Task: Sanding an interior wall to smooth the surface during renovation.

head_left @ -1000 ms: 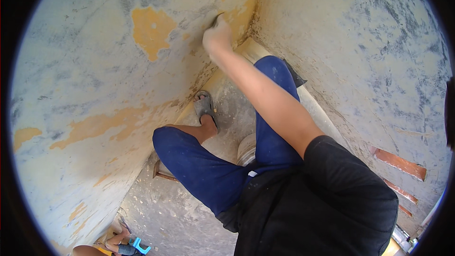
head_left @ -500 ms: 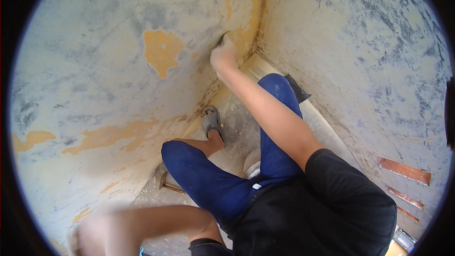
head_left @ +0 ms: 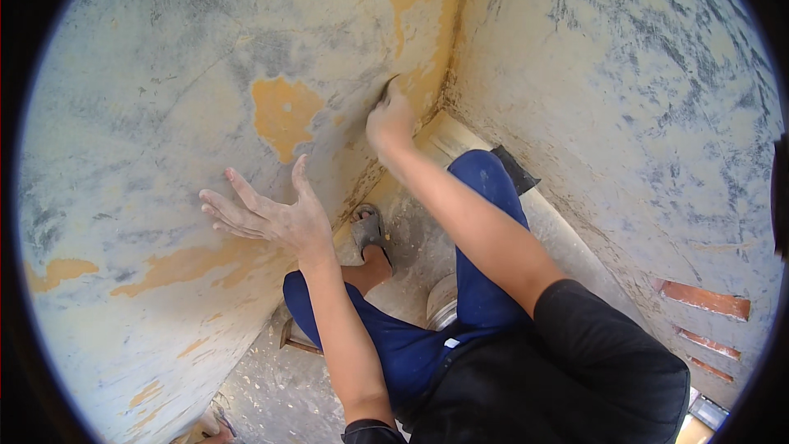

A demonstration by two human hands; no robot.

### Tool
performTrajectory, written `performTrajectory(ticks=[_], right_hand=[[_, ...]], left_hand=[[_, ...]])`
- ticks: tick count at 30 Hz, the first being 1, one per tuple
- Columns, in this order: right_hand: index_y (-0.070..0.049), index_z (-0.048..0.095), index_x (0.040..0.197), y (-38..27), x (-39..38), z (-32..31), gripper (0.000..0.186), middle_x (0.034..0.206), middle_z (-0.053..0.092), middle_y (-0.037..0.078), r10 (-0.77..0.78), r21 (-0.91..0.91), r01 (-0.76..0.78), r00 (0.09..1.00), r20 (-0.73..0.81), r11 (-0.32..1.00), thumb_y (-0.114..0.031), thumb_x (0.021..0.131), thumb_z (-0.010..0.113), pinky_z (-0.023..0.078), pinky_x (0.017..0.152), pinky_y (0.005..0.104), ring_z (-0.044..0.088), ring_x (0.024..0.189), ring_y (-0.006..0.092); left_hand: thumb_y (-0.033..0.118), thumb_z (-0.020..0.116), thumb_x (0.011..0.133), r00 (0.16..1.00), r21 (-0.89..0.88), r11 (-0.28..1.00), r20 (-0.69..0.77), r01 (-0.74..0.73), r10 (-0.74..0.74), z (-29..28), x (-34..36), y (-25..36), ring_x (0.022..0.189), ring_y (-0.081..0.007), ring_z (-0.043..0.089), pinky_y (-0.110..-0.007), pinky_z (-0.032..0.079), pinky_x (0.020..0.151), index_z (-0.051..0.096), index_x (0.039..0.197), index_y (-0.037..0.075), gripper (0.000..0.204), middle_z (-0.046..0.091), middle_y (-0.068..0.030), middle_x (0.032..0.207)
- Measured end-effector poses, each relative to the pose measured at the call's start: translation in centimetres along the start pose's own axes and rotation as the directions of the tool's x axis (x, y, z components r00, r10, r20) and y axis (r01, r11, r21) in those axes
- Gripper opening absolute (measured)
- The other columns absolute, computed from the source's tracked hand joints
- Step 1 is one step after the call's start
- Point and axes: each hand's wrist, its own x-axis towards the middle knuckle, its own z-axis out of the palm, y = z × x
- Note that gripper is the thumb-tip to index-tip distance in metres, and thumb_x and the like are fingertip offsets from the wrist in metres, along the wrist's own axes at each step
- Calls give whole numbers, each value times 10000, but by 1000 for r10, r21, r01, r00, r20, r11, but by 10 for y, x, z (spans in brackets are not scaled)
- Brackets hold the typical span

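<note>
Fingers curled closed, a right hand grips a thin dark tool, its tip just beyond them by the mottled wall. The left hand, fingers spread and empty, is left of it. Shallow, even strokes would likely avoid gouges.

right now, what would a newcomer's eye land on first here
Probably the left grip, spread wide before the scuffed left wall. Above it in view, a bright orange patch stands out. Near the corner, the right grip holds a thin dark tool.
</note>
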Motion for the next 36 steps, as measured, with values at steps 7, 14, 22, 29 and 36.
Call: performTrajectory(ticks=[7,14,22,29,36], right_hand=[[109,589,1279,-10,3,-1,361,1204,666,318,-73,-107,68,996,-42,992,23,960,445,490,945,466,628,1147,475],[88,522,1442,-33,8,-16,486,1318,625,325,202,84,-211,974,105,974,13,965,466,451,1067,462,594,1259,448],[108,458,1487,-30,-5,-16,564,1416,562,326,88,55,-95,990,114,994,59,925,449,396,1144,438,513,1367,434],[93,604,1289,-32,-6,-6,388,1167,693,296,64,-18,-64,998,-21,998,37,942,440,490,962,457,656,1122,422],[117,555,1372,-10,13,8,470,1283,661,301,205,120,-205,979,10,971,80,923,422,490,987,409,637,1184,381]], left_hand=[[459,904,770,998,-13,999,35,44,-44,3,6,-1,1574,-459,128,-652,176,1241,296,1642,100,1122,127,-239,1704],[425,896,794,998,2,999,53,33,-33,2,5,-2,1576,-464,106,-641,164,1251,275,1644,61,1114,118,-264,1692],[409,890,808,996,20,999,80,41,-43,3,9,2,1587,-445,64,-635,145,1257,251,1650,62,1113,92,-261,1695],[423,892,803,997,12,999,72,39,-40,1,6,3,1583,-457,73,-638,151,1255,247,1654,70,1124,79,-265,1701],[427,895,797,999,13,1000,50,6,-7,3,7,-2,1583,-456,87,-634,149,1257,256,1653,71,1126,103,-266,1698]])
